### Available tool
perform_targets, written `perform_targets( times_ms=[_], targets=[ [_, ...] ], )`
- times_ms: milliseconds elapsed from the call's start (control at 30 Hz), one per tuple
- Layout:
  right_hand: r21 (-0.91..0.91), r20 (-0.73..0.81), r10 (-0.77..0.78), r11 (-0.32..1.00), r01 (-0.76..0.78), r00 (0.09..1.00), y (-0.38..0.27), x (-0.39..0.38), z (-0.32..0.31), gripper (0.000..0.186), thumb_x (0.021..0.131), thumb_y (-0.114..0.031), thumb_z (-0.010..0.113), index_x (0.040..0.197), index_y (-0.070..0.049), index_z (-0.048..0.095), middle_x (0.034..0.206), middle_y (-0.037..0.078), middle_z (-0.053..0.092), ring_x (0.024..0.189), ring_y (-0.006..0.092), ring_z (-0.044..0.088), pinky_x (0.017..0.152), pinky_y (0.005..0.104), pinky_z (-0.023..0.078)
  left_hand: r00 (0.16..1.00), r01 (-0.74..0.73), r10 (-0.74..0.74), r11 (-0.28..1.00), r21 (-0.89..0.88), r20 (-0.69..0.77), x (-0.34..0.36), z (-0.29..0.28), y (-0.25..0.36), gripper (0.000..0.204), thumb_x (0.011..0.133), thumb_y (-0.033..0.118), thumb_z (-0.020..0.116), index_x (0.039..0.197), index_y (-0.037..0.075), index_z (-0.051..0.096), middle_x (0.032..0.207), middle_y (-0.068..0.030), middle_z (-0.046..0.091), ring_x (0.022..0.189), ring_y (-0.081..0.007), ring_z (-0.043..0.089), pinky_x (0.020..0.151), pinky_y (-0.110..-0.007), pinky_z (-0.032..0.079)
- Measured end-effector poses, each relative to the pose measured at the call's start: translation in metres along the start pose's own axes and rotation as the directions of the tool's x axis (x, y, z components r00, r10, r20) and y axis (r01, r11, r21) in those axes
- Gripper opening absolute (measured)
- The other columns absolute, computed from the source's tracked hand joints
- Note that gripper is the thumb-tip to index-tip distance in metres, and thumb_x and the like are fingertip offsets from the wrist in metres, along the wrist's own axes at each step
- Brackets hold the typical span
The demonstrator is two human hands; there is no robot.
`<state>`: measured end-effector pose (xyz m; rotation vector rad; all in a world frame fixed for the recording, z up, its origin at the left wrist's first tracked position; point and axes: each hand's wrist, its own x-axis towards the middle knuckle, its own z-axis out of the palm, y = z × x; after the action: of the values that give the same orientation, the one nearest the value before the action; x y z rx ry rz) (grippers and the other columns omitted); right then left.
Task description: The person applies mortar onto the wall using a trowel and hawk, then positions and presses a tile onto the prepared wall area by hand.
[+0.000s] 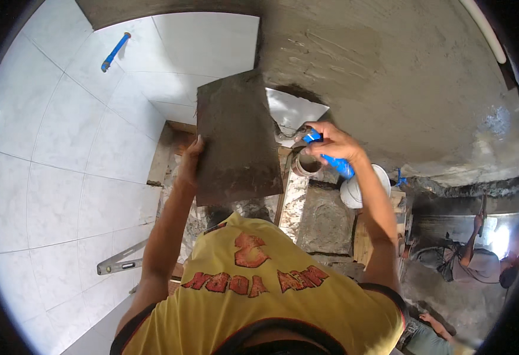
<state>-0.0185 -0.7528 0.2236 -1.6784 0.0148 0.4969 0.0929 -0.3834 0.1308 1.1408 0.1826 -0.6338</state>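
Note:
A rectangular tile [235, 148] stands tilted in front of me, its facing side coated in dark grey mortar. My left hand [193, 155] grips its left edge, thumb on the coated face. To the right of the tile, my right hand [333, 145] is closed round the blue handle of a trowel [337, 165]. The trowel's curved metal neck points toward the tile, and its blade is mostly hidden. Just below that hand sits a small round container or pipe end [307, 164]; which one I cannot tell.
White tiles [64, 136] cover the left wall, where a blue pipe stub [116, 52] sticks out. Bare grey plaster [354, 71] is on the right. A spirit level [120, 266] lies at lower left. A white bucket [354, 194] stands under my right forearm. Two people [478, 263] are at far right.

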Motion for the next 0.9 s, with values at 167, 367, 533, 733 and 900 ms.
perform_targets(
  times_ms=[167, 367, 533, 733, 900],
  targets=[
    [-0.821, -0.054, -0.179, 0.568, 0.058, 0.982, -0.015, -0.026, -0.022, 0.052, 0.075, -0.009, 0.071, 0.126, -0.002, 0.062, 0.090, 0.021, 0.069, 0.073, 0.0331, 0.066, 0.069, 0.0431, 0.053, 0.993, 0.034, -0.037, 0.999, 0.032, 0.116, -0.004, 0.015, 0.012, 0.060, 0.104, 0.047, 0.051, 0.146, 0.004, 0.047, 0.135, -0.0113, 0.058, 0.117, -0.0233, 0.060, 0.100, -0.038, 0.051],
    [-0.876, -0.256, -0.024, 0.427, -0.222, 0.966, 0.026, -0.055, -0.042, 0.057, 0.076, -0.019, 0.076, 0.128, -0.003, 0.061, 0.103, 0.023, 0.070, 0.099, 0.0414, 0.066, 0.087, 0.0478, 0.052, 0.998, 0.020, -0.031, 0.983, 0.181, 0.058, -0.002, 0.007, -0.009, 0.056, 0.105, 0.043, 0.050, 0.144, 0.004, 0.049, 0.133, -0.0076, 0.059, 0.117, -0.0201, 0.059, 0.099, -0.034, 0.051],
    [-0.877, -0.391, -0.047, 0.324, -0.356, 0.919, 0.087, -0.072, -0.044, 0.054, 0.077, -0.017, 0.074, 0.127, -0.001, 0.062, 0.096, 0.024, 0.070, 0.096, 0.0417, 0.067, 0.087, 0.0473, 0.052, 0.993, 0.002, 0.040, 0.936, 0.352, -0.111, 0.016, -0.079, -0.023, 0.075, 0.102, 0.059, 0.046, 0.144, -0.002, 0.050, 0.127, -0.0142, 0.065, 0.113, -0.0238, 0.061, 0.095, -0.036, 0.050],
    [-0.028, -0.542, 0.291, 0.931, -0.363, 0.788, 0.134, -0.036, -0.004, 0.038, 0.084, -0.029, 0.074, 0.105, 0.002, 0.066, 0.096, 0.023, 0.071, 0.093, 0.0395, 0.067, 0.080, 0.0475, 0.051, 0.963, -0.226, 0.198, 0.963, -0.146, -0.183, -0.048, -0.127, 0.016, 0.057, 0.107, 0.039, 0.047, 0.146, -0.003, 0.045, 0.143, -0.0136, 0.054, 0.126, -0.0278, 0.054, 0.110, -0.041, 0.041],
    [-0.695, -0.584, 0.082, 0.464, -0.550, 0.808, 0.154, -0.061, -0.084, 0.048, 0.085, -0.037, 0.068, 0.119, -0.004, 0.064, 0.117, 0.025, 0.066, 0.109, 0.0408, 0.063, 0.093, 0.0480, 0.050, 0.901, -0.235, 0.177, 0.967, -0.103, -0.395, -0.083, -0.150, 0.040, 0.057, 0.106, 0.039, 0.047, 0.146, -0.001, 0.046, 0.144, -0.0145, 0.053, 0.128, -0.0303, 0.053, 0.111, -0.043, 0.040]
  ],
)
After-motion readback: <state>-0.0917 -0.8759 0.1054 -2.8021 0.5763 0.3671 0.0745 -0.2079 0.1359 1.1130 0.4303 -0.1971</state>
